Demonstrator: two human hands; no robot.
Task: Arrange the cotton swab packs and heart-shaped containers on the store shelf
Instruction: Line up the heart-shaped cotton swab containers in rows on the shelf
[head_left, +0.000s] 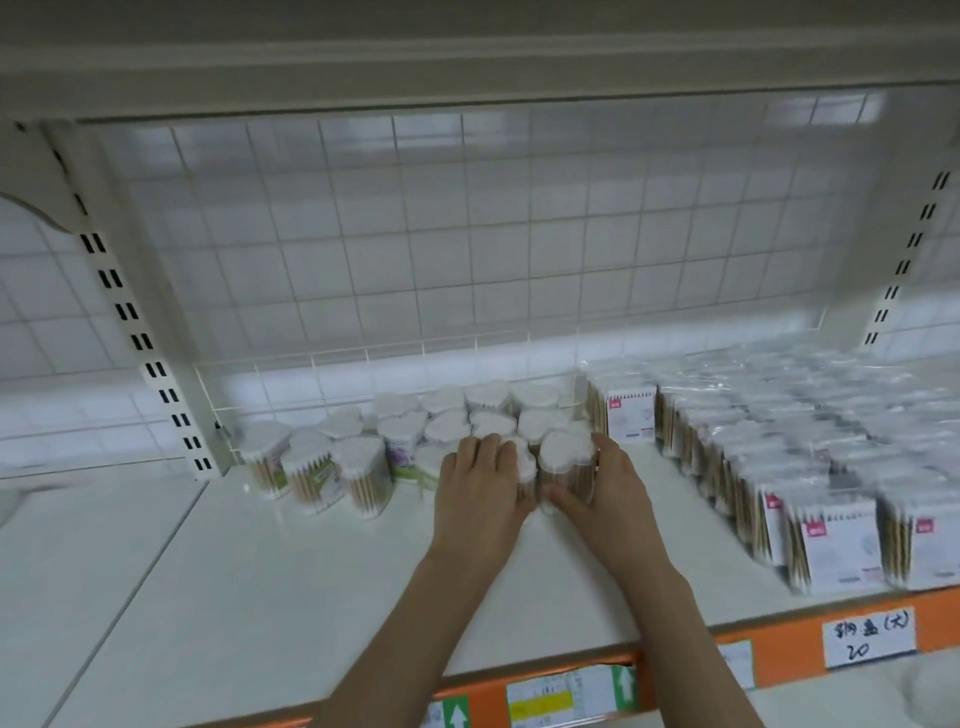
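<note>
Bright, even overhead light; glare band on white wire-grid back panel (467, 234); motion blur at 3 o'clock; edges bowed.

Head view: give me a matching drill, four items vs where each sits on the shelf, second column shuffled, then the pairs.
Column 1:
1. heart-shaped containers
2. cotton swab packs
3. handwritten price tag
4. wire grid panel

Column 2:
A. on the orange front rail
B. right part of the shelf, in rows
C. behind the goods, upright
D. left of the packs, clustered at the back

Pairs: 1-D, 2-B, 3-A, 4-C
</note>
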